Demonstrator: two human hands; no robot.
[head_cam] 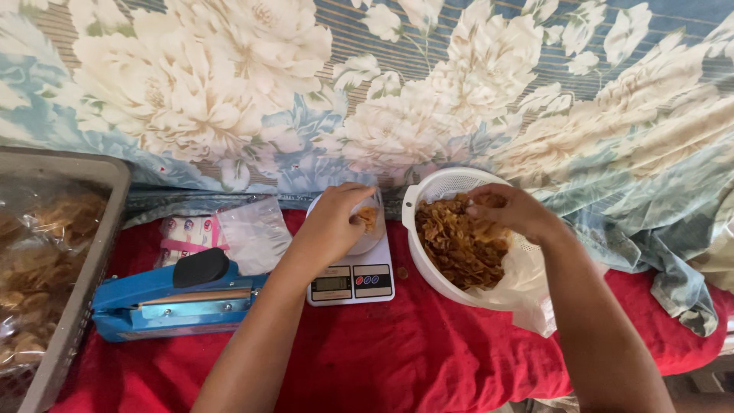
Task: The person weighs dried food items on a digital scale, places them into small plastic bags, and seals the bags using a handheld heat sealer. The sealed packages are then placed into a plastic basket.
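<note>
My left hand [334,218] grips a small clear bag [369,223] holding a few brown chips, standing on a white kitchen scale [353,280]. My right hand [508,209] is closed on a pinch of brown chips [459,245] over a white perforated basket [438,186] lined with clear plastic and heaped with chips. The basket sits right of the scale on a red cloth [397,352].
A blue heat sealer [172,297] lies left of the scale. Behind it lie empty clear bags [256,229] and a pink and white packet [183,233]. A grey crate [73,298] of bagged chips stands far left. A floral cloth [382,92] covers the back.
</note>
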